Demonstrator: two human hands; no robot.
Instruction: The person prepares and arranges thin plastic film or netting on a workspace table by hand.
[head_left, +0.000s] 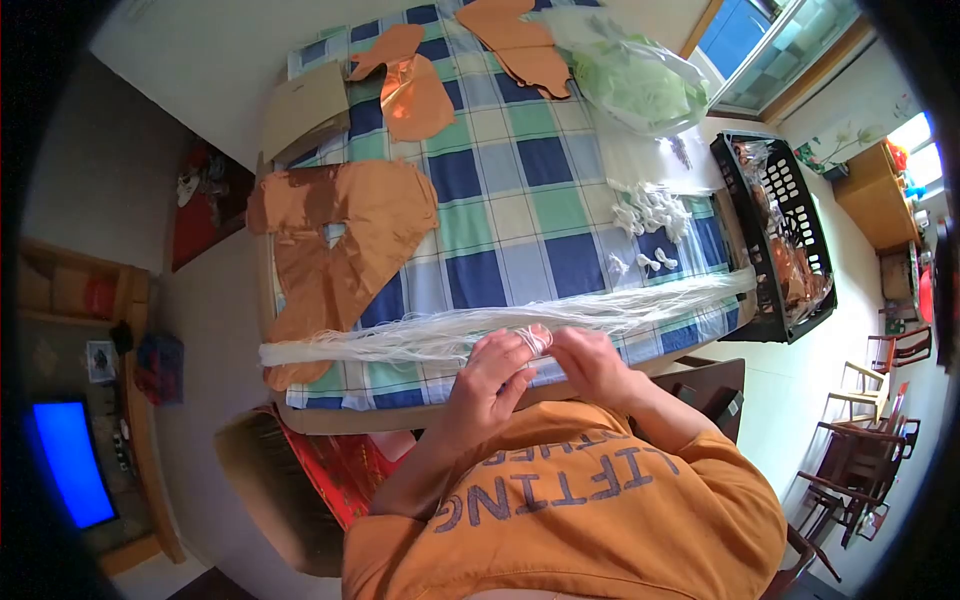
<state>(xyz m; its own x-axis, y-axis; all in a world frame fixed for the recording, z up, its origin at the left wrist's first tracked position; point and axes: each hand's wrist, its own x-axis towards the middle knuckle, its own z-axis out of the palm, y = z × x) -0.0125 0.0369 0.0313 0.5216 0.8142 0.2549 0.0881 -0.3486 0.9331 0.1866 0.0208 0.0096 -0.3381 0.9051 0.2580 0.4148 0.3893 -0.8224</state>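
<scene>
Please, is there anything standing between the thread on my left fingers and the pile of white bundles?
Yes. The right hand is close beside the wound thread, on the pile's side. Beyond, the long strands lie across the way, then a few loose bundles.

Along the near side of the table lie strands, their left end over a foil sheet; behind the sheet, a folder; right of that, two foil cutouts; far right, a bag, string bundles before it; beside the table's right end, a crate with packets in it
</scene>
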